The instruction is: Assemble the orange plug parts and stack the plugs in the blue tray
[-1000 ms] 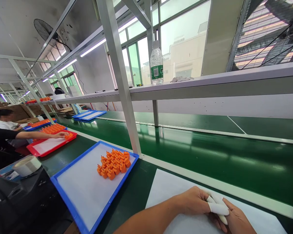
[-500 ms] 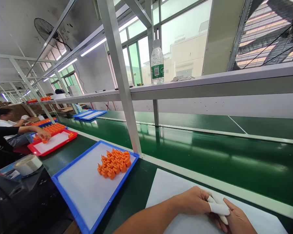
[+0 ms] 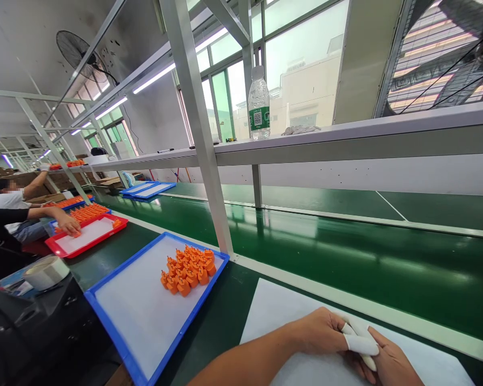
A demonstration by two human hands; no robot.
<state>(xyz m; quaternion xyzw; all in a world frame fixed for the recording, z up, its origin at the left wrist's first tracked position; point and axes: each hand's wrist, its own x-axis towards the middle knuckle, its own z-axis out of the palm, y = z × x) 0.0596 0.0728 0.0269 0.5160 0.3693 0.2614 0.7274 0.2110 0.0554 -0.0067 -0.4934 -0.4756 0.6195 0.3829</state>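
My left hand (image 3: pixel 334 335) reaches in from the bottom over a white sheet (image 3: pixel 277 308) on the green bench. White finger cots (image 3: pixel 360 343) cover some of its fingers, which are bent and pressed together. My right hand (image 3: pixel 394 359) meets it fingertip to fingertip, thumb against the covered fingers. Both hands are closed; whether anything small lies between them is hidden. To the left, a blue-rimmed tray (image 3: pixel 124 271) carries a cluster of small orange plastic parts (image 3: pixel 189 268) at its far right corner.
A metal post (image 3: pixel 203 134) rises behind the tray, under a shelf with a water bottle (image 3: pixel 259 104). A green conveyor belt (image 3: pixel 346 252) runs beyond. At left, a co-worker's hand (image 3: pixel 66 222) touches orange parts in a red tray (image 3: pixel 118 225). A tape roll (image 3: pixel 46 272) lies nearer.
My hands have not visibly moved. The co-worker's hand at the red tray has shifted slightly, and a person farther back has raised an arm. A thin pale tip now shows at the right edge.
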